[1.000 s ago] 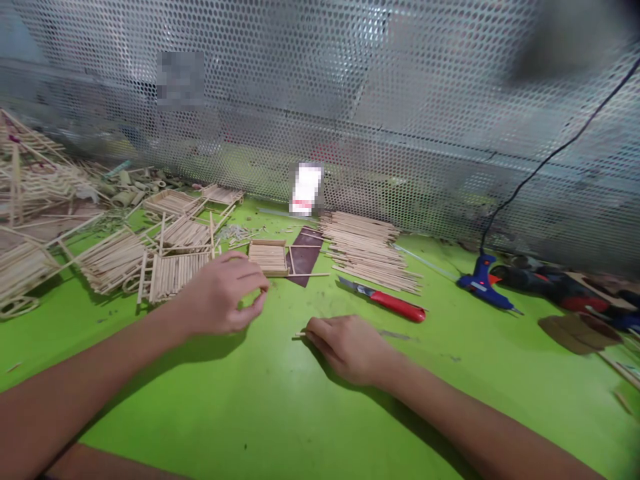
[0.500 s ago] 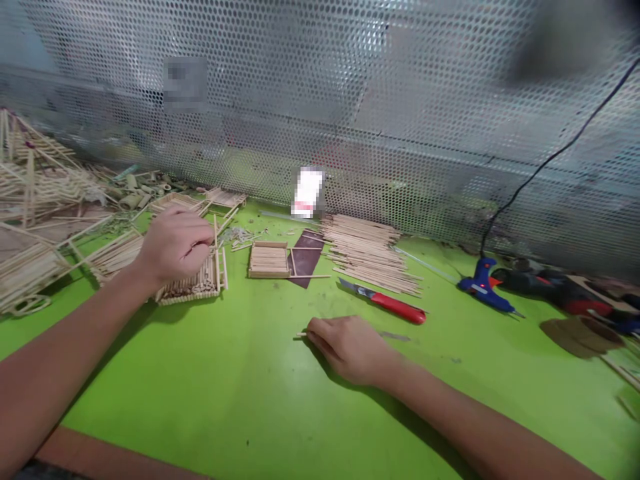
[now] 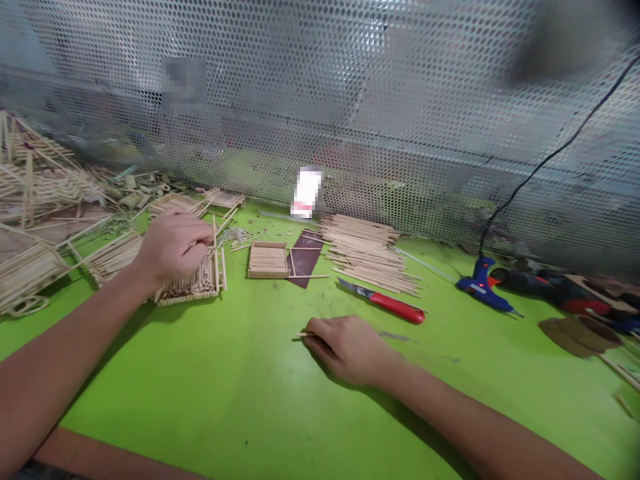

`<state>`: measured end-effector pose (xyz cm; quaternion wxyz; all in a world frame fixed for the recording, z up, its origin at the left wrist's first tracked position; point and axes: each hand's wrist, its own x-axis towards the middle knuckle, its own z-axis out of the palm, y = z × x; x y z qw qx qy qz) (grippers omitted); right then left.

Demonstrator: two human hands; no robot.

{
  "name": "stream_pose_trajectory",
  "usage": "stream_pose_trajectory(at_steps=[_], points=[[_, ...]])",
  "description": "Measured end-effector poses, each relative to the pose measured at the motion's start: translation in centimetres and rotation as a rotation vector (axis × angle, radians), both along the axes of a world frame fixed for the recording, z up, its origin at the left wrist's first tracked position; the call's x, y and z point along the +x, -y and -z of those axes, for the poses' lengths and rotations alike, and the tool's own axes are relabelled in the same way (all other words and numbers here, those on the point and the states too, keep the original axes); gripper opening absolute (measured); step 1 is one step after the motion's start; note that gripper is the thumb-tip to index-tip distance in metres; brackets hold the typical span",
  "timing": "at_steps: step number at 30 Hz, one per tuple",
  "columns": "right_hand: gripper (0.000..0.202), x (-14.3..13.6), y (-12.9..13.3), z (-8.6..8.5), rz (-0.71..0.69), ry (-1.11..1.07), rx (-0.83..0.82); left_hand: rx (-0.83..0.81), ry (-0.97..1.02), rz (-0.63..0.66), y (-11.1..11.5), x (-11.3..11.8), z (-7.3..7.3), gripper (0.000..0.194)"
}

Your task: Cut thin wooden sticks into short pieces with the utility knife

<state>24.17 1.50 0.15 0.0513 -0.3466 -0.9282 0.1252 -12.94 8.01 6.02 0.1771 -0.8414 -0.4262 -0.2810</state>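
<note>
Seems to be at a gathering step, judging by the pose: dipping left hand point(image 3: 175, 243) into the stick-filled slatted tray point(image 3: 193, 298), with fingers curled in together and thumb drawn close to the forefinger. Cannot tell for sure whether pinching anything there, with the fingertips mostly hidden.

Pinching a thin bamboo stick point(image 3: 299, 335) between thumb and fingers of right hand point(image 3: 350, 347), low on the green tabletop point(image 3: 225, 373), nearer than the red-handled utility knife point(image 3: 400, 308). Showing only a short pale length of that stick, poking out past the fingertips toward the left; running its long axis nearly crosswise, almost flat to the surface. Hidden inside the grip for the rest, so impossible to read its full length.

Calls, most likely, for singling out one piece from the tray with a narrow pinch, then lifting clear of the upright sticks at its right edge without snagging; calls too for a steady right hand, so as not to twist the stick out of line.

Lying beyond, between both hands, a small slatted tray point(image 3: 269, 260) beside a dark sheet point(image 3: 306, 260); farther right, a pile of loose sticks point(image 3: 370, 247) and a blue glue gun point(image 3: 483, 287), nozzle pointing right
</note>
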Motion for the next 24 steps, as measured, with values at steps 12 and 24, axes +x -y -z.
stream_pose_trajectory(at_steps=[12,24], points=[[0.032,-0.09,0.0,-0.3,0.01,-0.008,-0.039,-0.007,0.007,-0.011,-0.02,-0.01,0.07,0.023],[0.032,0.03,-0.05,-0.04,-0.005,0.0,-0.013,-0.025,-0.02,-0.064,-0.08,0.03,0.25,0.024]])
